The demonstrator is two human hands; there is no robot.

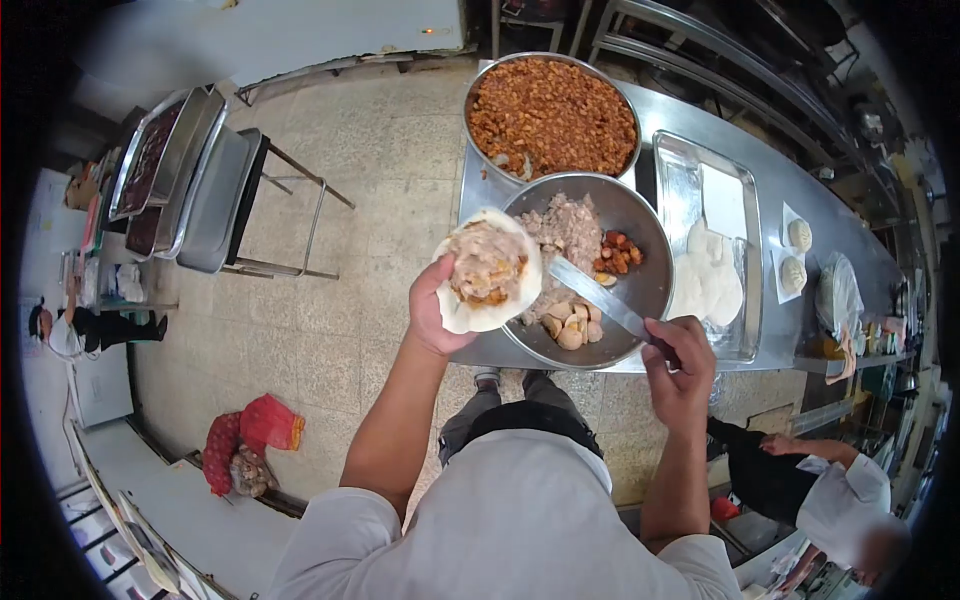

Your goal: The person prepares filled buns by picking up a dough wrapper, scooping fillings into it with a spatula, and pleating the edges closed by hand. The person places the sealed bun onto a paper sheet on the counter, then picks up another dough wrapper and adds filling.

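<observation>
White dough (482,319) partly hides left hand (438,315) holding it; right hand (682,372) grips a spatula (605,300).

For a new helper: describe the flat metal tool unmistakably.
On the metal table, find the nearer round steel bowl. The right hand holds the flat metal tool over it, its tip at the pale mince. Unlike the lumpy food nearby, it is long, straight and shiny.

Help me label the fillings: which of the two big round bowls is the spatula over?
The nearer bowl, with pale minced filling: the right hand holds the spatula over it. The farther bowl is full of reddish-brown chunks.
</observation>
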